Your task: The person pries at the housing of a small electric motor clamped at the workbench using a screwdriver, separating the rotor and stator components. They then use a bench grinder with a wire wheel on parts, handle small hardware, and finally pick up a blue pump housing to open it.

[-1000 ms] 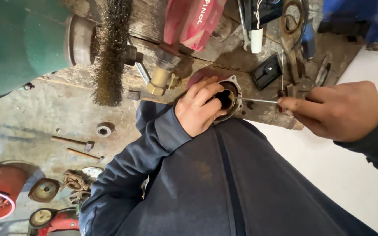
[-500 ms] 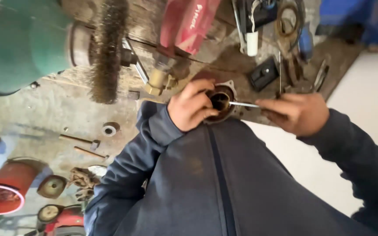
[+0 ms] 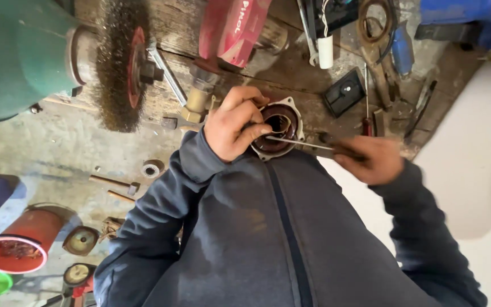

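Observation:
My left hand (image 3: 233,122) grips a round, rusty motor housing (image 3: 284,113) with a pale flange, held against my dark blue jacket at the edge of a wooden workbench (image 3: 291,68). Its fingers curl over the housing's left rim. My right hand (image 3: 370,159) is closed on the handle of a thin screwdriver (image 3: 299,143). The metal shaft runs left, and its tip sits at the housing's opening near my left thumb. Copper windings show inside the housing.
A green bench grinder (image 3: 18,51) with a wire brush wheel (image 3: 117,68) stands at the left. On the bench lie a red power tool (image 3: 231,28), a brass fitting (image 3: 197,101), a black box (image 3: 343,91) and several hand tools. A red bucket (image 3: 21,244) and loose bolts are on the floor.
My right hand has moved left, closer to the housing, bringing the screwdriver tip further into its opening. My left hand keeps its grip on the housing.

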